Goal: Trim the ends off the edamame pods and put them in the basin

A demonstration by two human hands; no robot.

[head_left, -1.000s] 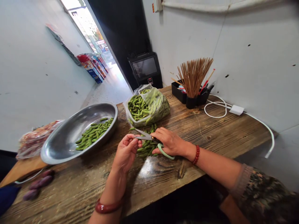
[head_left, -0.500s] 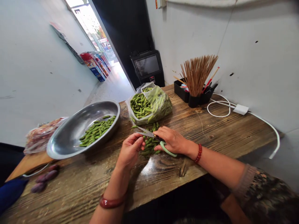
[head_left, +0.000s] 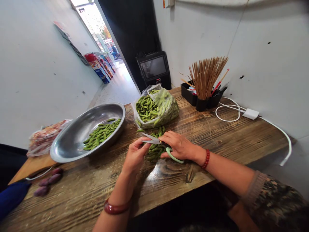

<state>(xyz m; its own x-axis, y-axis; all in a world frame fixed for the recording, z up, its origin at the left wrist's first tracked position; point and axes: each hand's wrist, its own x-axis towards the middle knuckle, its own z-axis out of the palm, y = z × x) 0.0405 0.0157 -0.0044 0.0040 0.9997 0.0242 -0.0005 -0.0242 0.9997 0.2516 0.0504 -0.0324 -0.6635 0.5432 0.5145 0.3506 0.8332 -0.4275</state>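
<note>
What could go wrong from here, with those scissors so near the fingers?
Two things, perhaps. The scissors are open, with their blades right by the fingertips of the left-hand grip, so a slip of the right-hand grip might nick one. And the plastic bag stands open and well filled, so a knock could tip some of its green pods onto the table.

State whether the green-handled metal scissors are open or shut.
Open: the scissors show two blades spread apart, with a gap between their tips.
</note>
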